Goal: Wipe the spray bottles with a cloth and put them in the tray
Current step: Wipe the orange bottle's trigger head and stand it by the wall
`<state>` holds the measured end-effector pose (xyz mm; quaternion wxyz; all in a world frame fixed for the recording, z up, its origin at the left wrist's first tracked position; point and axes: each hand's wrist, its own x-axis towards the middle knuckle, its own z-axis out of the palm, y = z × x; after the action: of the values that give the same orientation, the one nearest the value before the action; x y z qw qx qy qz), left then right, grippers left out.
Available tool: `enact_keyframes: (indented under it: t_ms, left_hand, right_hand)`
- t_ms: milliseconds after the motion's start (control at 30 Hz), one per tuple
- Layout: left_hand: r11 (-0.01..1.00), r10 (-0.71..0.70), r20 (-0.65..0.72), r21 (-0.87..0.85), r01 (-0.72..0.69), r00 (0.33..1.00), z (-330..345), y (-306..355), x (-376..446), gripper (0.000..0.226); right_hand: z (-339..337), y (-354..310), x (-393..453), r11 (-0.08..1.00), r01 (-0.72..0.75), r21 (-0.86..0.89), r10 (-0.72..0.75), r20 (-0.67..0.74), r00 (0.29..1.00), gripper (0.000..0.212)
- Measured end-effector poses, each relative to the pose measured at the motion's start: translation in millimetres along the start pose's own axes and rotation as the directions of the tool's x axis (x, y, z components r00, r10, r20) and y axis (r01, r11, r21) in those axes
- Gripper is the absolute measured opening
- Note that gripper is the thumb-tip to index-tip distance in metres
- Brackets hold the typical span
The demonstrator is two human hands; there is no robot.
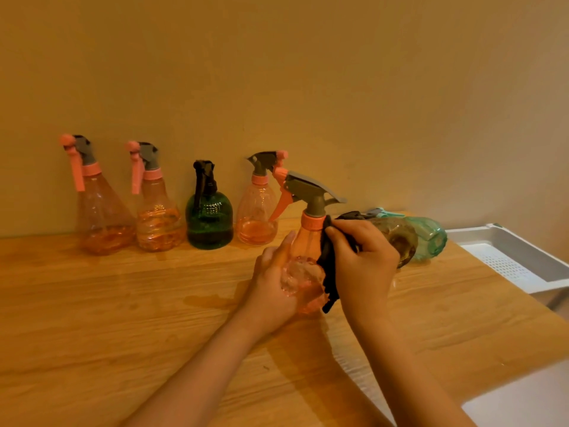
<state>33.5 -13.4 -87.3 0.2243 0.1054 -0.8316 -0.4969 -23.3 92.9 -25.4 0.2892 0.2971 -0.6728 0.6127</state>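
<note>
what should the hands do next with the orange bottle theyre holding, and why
Probably keep wiping: draw the dark cloth down the orange bottle from its neck toward the base. The right hand presses the cloth high against the bottle's side, while the left hand steadies the lower body on the table. The white tray to the right looks empty, so placing comes later.

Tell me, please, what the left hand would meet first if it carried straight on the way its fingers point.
Probably the standing orange bottle by the wall; the left hand, gripping the held bottle, points up and away, though depth is unclear.
</note>
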Motion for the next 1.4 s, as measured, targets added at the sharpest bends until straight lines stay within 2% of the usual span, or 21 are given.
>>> enact_keyframes:
  t_ms: [67, 200, 367, 467, 633, 733, 833, 900, 1000, 1067, 1167, 1300, 1400]
  left_hand:
    - [1.0, -0.006, 0.006, -0.013, 0.006, 1.0, -1, 0, -1, 0.088]
    - [0.998, 0.02, 0.052, -0.062, -0.016, 0.998, -1, 2, -4, 0.061]
    - [0.988, -0.015, -0.012, -0.156, 0.013, 1.0, -1, 3, -2, 0.07]
    - [0.99, -0.022, -0.056, -0.14, 0.014, 0.998, 0, 0, 0, 0.075]
    - [0.993, 0.027, -0.048, -0.109, -0.032, 0.998, 0, 2, -2, 0.062]
    - [0.982, -0.012, -0.097, -0.188, -0.007, 0.995, 0, 4, -1, 0.058]
    - [0.975, -0.02, -0.081, -0.224, 0.001, 0.997, 3, 5, -1, 0.059]
    - [0.961, -0.011, -0.055, -0.276, -0.005, 0.998, 4, 6, -1, 0.047]
    - [0.965, 0.004, -0.041, -0.261, -0.014, 0.999, 3, 12, -3, 0.057]
    - [0.964, -0.015, -0.044, -0.267, 0.003, 0.999, -2, 11, -3, 0.056]
    - [0.958, -0.035, -0.027, -0.285, 0.025, 0.999, -4, 12, -5, 0.054]
    - [0.946, -0.038, 0.013, -0.32, 0.041, 0.999, -5, 14, -7, 0.064]
    - [0.966, -0.02, 0.018, -0.259, 0.024, 1.0, -3, 14, -7, 0.063]
  right_hand:
    - [0, 2, -2, 1.0, 0.021, -0.008, -0.021, 0.009, 1.0, 0.024]
    - [-3, 5, 3, 1.0, 0.004, -0.028, -0.005, -0.039, 0.999, 0.029]
    - [-1, 4, -1, 0.99, 0.095, -0.102, -0.09, 0.052, 0.995, 0.014]
    - [-2, 0, 1, 0.981, 0.158, -0.111, -0.154, 0.042, 0.987, 0.011]
    - [3, -6, 1, 0.9, 0.391, -0.195, -0.383, 0.079, 0.921, 0.013]
    - [2, 2, 1, 0.898, 0.382, -0.22, -0.375, 0.073, 0.924, 0.011]
    - [-3, 6, 1, 0.902, 0.368, -0.224, -0.367, 0.05, 0.929, 0.014]
    - [-3, 1, 2, 0.869, 0.444, -0.22, -0.439, 0.073, 0.896, 0.017]
    - [2, -1, 3, 0.788, 0.56, -0.254, -0.537, 0.16, 0.828, 0.013]
    - [2, 7, 6, 0.788, 0.549, -0.279, -0.522, 0.17, 0.836, 0.01]
    - [-8, 19, 9, 0.843, 0.454, -0.29, -0.444, 0.102, 0.89, 0.008]
    - [-12, 7, 9, 0.889, 0.431, -0.156, -0.433, 0.019, 0.901, 0.01]
    - [-2, 4, 4, 0.926, 0.368, -0.083, -0.371, -0.026, 0.928, 0.015]
